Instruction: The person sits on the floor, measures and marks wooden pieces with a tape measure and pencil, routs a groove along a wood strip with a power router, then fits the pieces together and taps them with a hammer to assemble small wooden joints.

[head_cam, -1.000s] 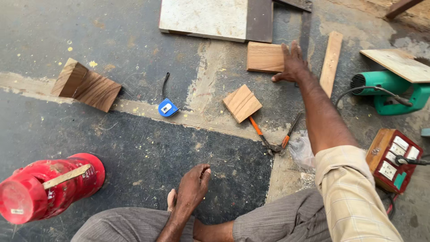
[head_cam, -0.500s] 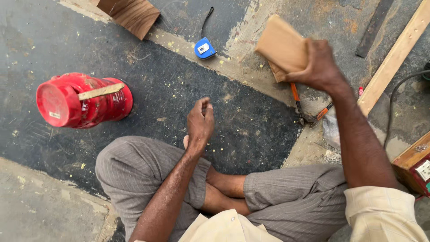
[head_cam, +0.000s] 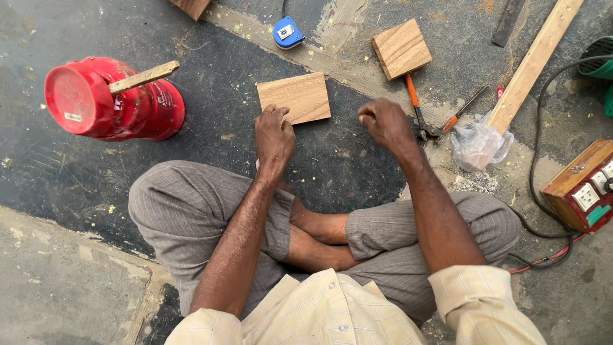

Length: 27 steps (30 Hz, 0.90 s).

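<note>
Head view shows a wood tile flat on the floor, left hand curled, fingertips touching its near edge, right hand a loose empty fist beside it, pliers just right.

The floor is rough concrete, dark grey across the middle and scattered with pale yellow flecks (perhaps sawdust, too small to tell). A lighter, worn strip crosses it diagonally near the top. At the lower left lies a paler, bare slab with a cracked edge. Light is even and soft, casting only faint shadows.
</note>
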Tool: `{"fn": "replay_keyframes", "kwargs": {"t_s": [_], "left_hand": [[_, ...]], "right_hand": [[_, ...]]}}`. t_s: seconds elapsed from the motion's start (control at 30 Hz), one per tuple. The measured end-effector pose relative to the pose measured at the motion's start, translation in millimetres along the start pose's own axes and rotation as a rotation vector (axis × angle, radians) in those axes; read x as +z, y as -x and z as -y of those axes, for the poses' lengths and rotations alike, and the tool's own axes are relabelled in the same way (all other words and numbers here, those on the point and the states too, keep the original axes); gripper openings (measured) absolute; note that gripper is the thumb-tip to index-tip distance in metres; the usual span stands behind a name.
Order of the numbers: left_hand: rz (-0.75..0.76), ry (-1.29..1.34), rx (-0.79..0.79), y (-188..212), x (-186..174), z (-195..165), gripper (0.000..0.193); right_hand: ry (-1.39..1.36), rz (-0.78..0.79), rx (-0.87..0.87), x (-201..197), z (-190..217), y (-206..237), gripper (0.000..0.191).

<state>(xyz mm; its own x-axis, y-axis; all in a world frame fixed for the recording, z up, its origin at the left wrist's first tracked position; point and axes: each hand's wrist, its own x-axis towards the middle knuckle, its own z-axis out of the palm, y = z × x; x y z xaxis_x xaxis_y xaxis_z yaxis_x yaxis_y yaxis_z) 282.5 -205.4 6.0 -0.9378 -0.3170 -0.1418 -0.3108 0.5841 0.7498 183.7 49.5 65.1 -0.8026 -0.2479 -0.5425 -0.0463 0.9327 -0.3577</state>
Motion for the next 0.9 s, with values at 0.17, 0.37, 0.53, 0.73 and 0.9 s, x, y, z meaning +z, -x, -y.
{"fn": "replay_keyframes", "kwargs": {"t_s": [0.17, 0.37, 0.53, 0.73, 0.9], "left_hand": [[-0.055, 0.338, -0.300, -8.8, -13.3, -11.9, 0.034], [0.017, 0.358, -0.302, -4.1, -25.8, -17.5, 0.033], [0.266, 0.032, 0.063, 21.4, -9.6, -13.1, 0.019], [0.355, -0.347, 0.459, 47.5, 27.1, 2.3, 0.010], [0.446, -0.439, 0.484, 51.1, 46.5, 1.4, 0.012]], "right_hand": [[0.210, -0.160, -0.048, 52.3, -18.3, 34.8, 0.016], [0.167, -0.253, -0.058, 60.3, -17.4, 32.4, 0.016], [-0.228, -0.253, 0.055, 50.6, -15.4, 33.6, 0.022], [-0.165, -0.172, 0.055, 45.2, -7.8, 43.8, 0.030], [-0.212, -0.254, 0.068, 39.4, -16.2, 51.0, 0.027]]}}
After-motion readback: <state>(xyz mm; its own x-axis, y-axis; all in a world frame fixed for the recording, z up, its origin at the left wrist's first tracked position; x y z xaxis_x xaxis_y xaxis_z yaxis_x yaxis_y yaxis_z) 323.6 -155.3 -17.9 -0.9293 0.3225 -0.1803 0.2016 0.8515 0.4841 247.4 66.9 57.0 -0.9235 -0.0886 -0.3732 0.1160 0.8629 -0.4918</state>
